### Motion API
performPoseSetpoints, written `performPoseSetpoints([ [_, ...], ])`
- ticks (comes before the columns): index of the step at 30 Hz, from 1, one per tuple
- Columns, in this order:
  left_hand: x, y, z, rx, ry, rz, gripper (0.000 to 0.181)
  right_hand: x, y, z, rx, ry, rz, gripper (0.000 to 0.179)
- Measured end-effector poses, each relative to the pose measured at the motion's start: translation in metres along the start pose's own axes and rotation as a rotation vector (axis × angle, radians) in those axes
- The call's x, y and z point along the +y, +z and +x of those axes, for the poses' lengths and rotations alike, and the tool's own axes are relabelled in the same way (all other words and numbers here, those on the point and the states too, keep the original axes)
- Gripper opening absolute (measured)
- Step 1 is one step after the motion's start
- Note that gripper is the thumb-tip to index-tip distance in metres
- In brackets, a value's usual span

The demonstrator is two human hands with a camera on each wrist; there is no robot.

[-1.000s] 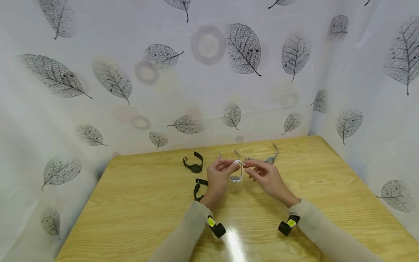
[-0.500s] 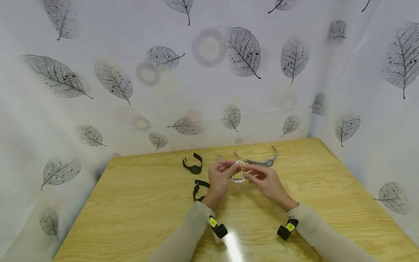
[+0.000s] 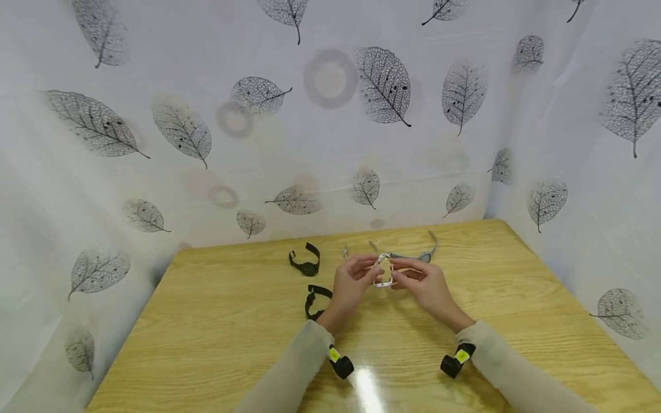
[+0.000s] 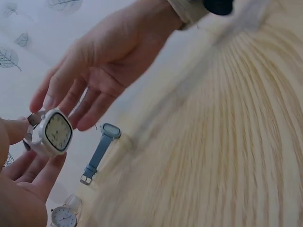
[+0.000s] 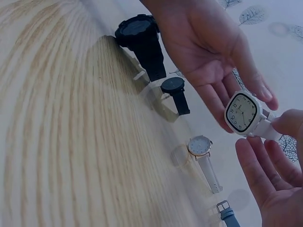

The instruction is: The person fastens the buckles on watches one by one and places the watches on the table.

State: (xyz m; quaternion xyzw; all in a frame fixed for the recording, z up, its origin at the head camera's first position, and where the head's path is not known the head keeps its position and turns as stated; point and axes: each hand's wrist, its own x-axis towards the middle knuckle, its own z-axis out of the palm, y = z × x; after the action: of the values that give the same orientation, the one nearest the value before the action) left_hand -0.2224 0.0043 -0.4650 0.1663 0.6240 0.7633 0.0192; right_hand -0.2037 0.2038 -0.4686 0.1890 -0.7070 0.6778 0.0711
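Two-handed, pinched by left hand [image 3: 353,285] and right hand [image 3: 424,285] above the counter [image 3: 232,321]: one white watch [image 5: 244,113], probably light, soft and slick at the strap [image 5: 266,130], likely fragile at the glass [image 4: 58,132], so safest held by the case [image 4: 41,141].

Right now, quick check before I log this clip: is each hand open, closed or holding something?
Left hand: closed, pinching the white watch.
Right hand: closed, pinching the same watch from the other side.

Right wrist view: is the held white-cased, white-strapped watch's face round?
No, the white-cased, white-strapped watch has a squarish, black-rimmed face with rounded corners.
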Motion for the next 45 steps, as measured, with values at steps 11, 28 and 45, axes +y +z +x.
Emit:
performPoseSetpoints([
  [11, -0.005, -0.004, -0.006, -0.103, 0.011, 0.146, 0.024, 0.002, -0.015, -0.003, -0.019, 0.073, -0.007, 0.034],
  [28, -0.013, 0.01, 0.003, 0.02, -0.209, 0.028, 0.024, -0.001, -0.034, 0.006, -0.117, 0.292, -0.088, 0.042],
  [45, -0.027, 0.005, 0.006, 0.042, -0.298, 0.07, 0.019, 0.011, -0.035, 0.01, -0.19, 0.37, -0.071, 0.045],
])
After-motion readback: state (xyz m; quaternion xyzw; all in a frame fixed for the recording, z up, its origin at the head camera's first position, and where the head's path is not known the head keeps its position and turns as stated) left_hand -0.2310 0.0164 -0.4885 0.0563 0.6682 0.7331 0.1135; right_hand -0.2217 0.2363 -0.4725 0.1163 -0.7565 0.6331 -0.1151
